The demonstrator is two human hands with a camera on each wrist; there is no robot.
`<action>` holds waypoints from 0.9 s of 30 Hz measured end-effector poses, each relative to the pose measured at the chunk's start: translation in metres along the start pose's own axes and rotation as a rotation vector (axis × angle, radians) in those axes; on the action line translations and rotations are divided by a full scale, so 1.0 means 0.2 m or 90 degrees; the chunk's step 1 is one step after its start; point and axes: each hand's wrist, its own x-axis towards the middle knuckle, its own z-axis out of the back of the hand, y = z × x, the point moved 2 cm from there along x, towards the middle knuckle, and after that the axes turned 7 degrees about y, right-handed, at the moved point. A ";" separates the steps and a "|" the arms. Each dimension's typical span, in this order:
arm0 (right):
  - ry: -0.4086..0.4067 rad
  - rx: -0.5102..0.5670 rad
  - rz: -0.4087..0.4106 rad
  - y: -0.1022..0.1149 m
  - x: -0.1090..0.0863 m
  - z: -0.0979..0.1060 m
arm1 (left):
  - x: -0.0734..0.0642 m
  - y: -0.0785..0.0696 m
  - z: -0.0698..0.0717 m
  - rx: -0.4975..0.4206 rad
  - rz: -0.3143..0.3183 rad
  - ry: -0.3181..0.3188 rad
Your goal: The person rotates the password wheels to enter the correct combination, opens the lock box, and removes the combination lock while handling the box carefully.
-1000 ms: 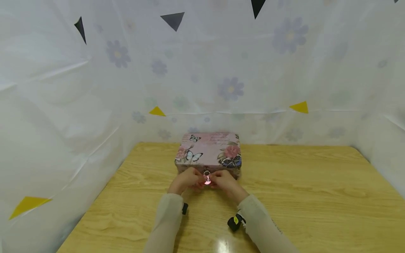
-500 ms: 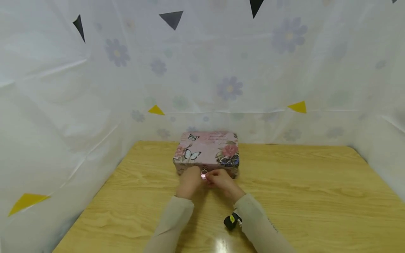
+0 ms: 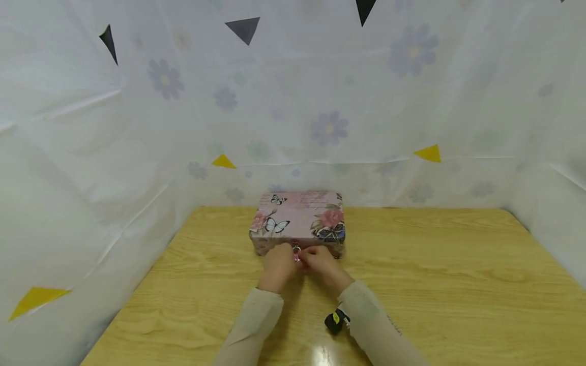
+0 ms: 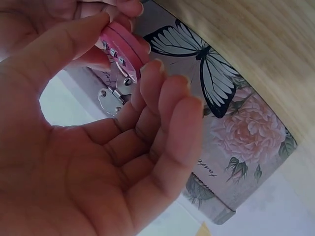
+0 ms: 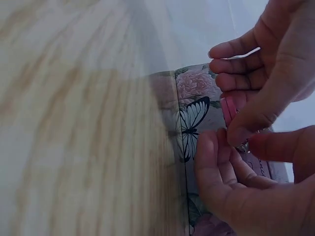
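A pink combination padlock [image 4: 125,46] with a row of small number dials is at the metal clasp [image 4: 110,101] of a flowered box [image 3: 299,218]. The box is closed, with butterflies and roses printed on it. My left hand [image 3: 277,265] pinches the padlock between thumb and fingers, the other fingers curving beside it in the left wrist view. From the other side my right hand [image 3: 322,262] holds it with thumb and fingertips, partly hidden behind the left thumb in the right wrist view. Fingers cover much of the padlock; I cannot read the dial numbers.
The box stands near the back of a wooden table [image 3: 435,274]. A white flowered cloth [image 3: 293,101] hangs behind and at the sides, with black and yellow triangles on it. A black wrist device [image 3: 335,322] sits by the right sleeve.
My left hand has shifted right and turned, so its back now faces up. The padlock's bright pink face has tilted and is more covered. My right hand stays nearly in place.
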 end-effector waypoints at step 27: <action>-0.129 -0.263 0.097 0.06 -0.01 0.01 | 0.03 0.03 0.00 -0.010 -0.035 0.014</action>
